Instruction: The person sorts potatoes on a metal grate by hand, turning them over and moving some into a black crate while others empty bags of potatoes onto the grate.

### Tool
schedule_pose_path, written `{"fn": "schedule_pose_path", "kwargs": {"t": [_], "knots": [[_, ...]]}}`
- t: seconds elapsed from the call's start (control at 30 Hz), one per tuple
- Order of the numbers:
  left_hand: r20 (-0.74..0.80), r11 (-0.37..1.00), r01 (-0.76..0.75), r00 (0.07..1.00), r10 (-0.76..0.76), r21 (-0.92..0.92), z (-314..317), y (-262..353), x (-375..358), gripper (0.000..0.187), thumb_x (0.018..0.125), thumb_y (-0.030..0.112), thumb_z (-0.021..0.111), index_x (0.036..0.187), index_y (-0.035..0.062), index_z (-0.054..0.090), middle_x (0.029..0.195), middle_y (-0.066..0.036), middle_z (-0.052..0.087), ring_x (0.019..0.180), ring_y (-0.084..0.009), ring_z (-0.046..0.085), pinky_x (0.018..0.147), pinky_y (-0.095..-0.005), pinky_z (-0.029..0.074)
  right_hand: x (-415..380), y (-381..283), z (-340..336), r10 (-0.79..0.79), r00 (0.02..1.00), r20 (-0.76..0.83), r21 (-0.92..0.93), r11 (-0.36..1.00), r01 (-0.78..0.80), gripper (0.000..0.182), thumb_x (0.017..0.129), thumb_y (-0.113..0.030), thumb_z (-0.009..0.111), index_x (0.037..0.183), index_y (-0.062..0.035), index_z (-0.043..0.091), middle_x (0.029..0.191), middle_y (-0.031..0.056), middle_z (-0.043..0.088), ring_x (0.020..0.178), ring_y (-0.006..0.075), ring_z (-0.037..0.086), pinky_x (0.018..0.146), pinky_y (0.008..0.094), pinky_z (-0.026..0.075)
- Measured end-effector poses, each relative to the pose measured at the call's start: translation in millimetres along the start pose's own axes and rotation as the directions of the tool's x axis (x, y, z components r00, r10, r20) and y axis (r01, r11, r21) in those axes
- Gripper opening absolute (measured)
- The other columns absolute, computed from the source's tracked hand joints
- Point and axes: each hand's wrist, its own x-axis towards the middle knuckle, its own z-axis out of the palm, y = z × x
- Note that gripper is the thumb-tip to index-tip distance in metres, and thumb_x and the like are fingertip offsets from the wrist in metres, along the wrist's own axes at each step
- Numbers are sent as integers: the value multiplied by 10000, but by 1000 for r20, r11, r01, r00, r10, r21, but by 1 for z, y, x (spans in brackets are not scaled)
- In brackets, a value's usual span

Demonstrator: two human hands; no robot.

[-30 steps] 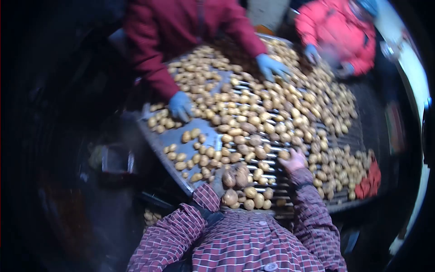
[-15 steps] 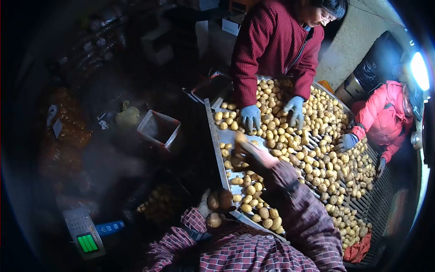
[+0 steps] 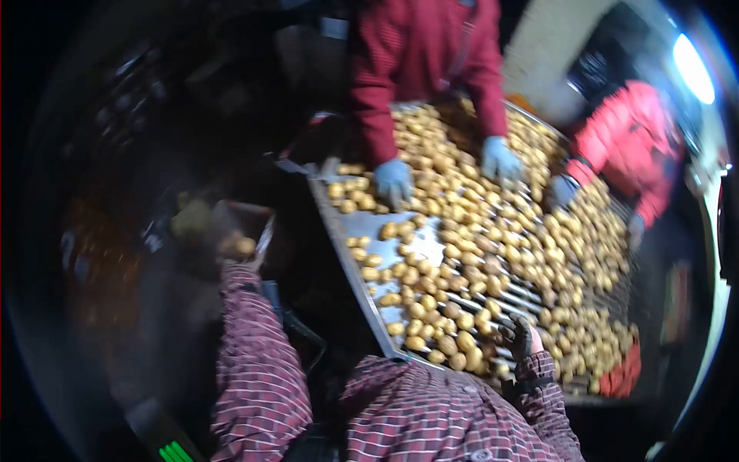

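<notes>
My left hand [image 3: 235,252] is stretched out to the left, blurred, with a potato [image 3: 245,246] at its fingers over a white-walled box [image 3: 266,235]. My right hand [image 3: 520,339], in a dark glove, is low over the near end of the sorting table, fingers loosely curved and apart. Potatoes [image 3: 465,341] lie just left of it, and metal rollers [image 3: 504,308] show beyond the fingertips. Many more potatoes cover the sloping table, thinner on the bare metal sheet [image 3: 362,223] at its left.
Across the table, a person in dark red [image 3: 423,46] works with blue-gloved hands [image 3: 394,182] among the potatoes. A second person in a bright red jacket [image 3: 635,146] reaches in from the right. Red cloth [image 3: 622,373] lies at the near right corner. A lit green display [image 3: 175,451] is at bottom left.
My left hand has swung from beside the table, with several potatoes, out to the box. My right hand has drawn back from the metal sheet to the near rollers. The view has shifted.
</notes>
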Motion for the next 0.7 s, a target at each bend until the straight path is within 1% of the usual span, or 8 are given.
{"fn": "schedule_pose_path", "kwargs": {"t": [0.07,0.1,0.3,0.4,0.43,0.53,0.63,0.7], "knots": [[170,659,87,983,63,-747,79,16,44,529,895,396,547,1313,84,461,1290,-84,526,1243,-244,461,1053,-451,349,-20,17,-46,-105,967,-232,89,988,128,309,961,-221,519,1212,-41,527,1029,81,640,826,187,645,689,364,559],[166,496,83,978,125,-864,68,55,53,498,903,372,547,1291,67,481,1282,-95,535,1229,-241,476,1040,-439,369,-29,34,-70,-272,896,-351,-36,960,277,294,937,-176,563,1193,-32,548,940,90,652,786,182,650,668,323,558],[300,-347,399,904,305,-849,-71,229,5,326,935,174,560,1191,-26,585,1225,-141,595,1152,-231,554,991,-366,460,-26,101,-86,-520,740,-426,-662,737,136,383,830,-191,668,1171,-26,614,1044,153,618,982,280,610,870,359,492],[-25,-158,72,843,537,-985,-80,374,-36,438,911,101,609,1330,36,501,1343,-111,524,1221,-255,508,1044,-369,410,-29,92,-43,-594,738,-321,-920,382,-92,533,763,-337,700,1221,-84,603,1184,210,550,1115,370,526,978,443,429],[-12,-249,184,781,625,-951,-128,412,-56,530,890,142,652,1375,64,452,1409,-121,459,1274,-281,458,1077,-383,369,-34,84,-31,-539,769,-344,-925,336,-179,555,770,-391,682,1248,-126,590,1239,211,510,1149,394,494,995,469,412],[-295,71,-455,679,672,-888,-184,495,-83,687,794,361,714,1398,163,452,1482,-140,360,1358,-345,344,1122,-484,284,-40,82,-29,-520,801,-299,-948,258,-187,564,771,-389,684,1271,-152,576,1286,200,477,1159,393,487,996,469,416],[26,257,-862,274,961,-437,-228,509,-118,736,798,511,631,1444,264,380,1508,-71,324,1428,-356,180,1099,-611,230,-47,84,-39,-465,850,-248,-950,289,-119,554,761,-363,693,1272,-180,581,1341,182,459,1192,384,483,1009,454,421],[-20,154,-834,193,981,-529,-222,504,-143,698,812,490,616,1434,276,386,1484,-48,359,1431,-363,159,1093,-635,197,-53,69,-35,-370,900,-230,-959,242,-146,531,775,-354,693,1266,-183,583,1355,208,436,1196,406,480,1014,462,418]]}}
